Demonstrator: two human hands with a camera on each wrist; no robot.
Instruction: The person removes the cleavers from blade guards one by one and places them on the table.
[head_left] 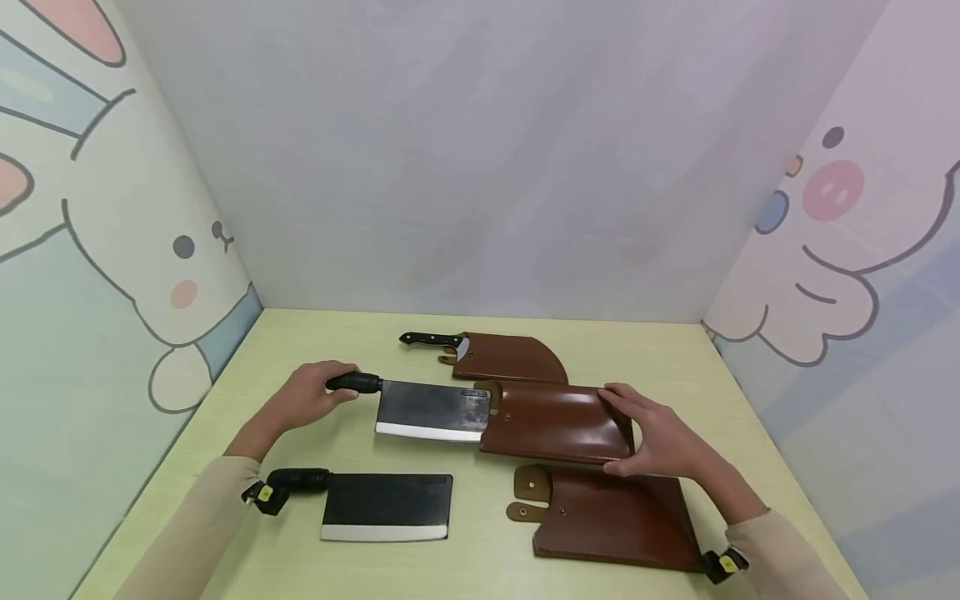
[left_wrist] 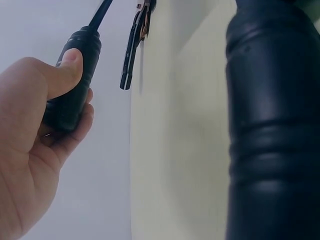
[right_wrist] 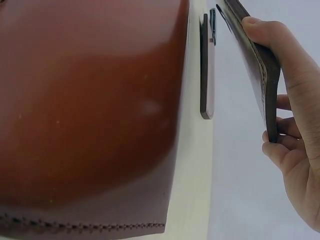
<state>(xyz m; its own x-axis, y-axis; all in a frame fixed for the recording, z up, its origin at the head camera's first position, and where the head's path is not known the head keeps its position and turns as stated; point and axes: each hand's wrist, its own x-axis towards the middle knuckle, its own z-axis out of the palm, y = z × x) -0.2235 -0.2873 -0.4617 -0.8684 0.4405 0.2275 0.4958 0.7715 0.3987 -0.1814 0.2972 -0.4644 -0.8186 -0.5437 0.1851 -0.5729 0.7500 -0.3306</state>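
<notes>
My left hand (head_left: 315, 396) grips the black handle (left_wrist: 80, 75) of a cleaver (head_left: 431, 408), thumb along its side. The cleaver's dark rectangular blade, with a bright cutting edge, points right and is raised off the table. Its far end meets the mouth of a brown leather sheath (head_left: 562, 421); how deep it sits inside cannot be seen. At the sheath's right end, my right hand (head_left: 660, 437) holds it between thumb and fingers across the two edges. In the right wrist view, the held sheath (right_wrist: 267, 75) appears edge-on, above the table.
A second cleaver (head_left: 386, 504) lies in front on the pale table (head_left: 270, 567), handle left. To its right lies another brown sheath (head_left: 615, 517), strap and flap outward. Behind, a black-handled knife (head_left: 431, 339) sits in a rounded sheath (head_left: 510, 357). Cartoon-printed walls (head_left: 480, 167) enclose the table.
</notes>
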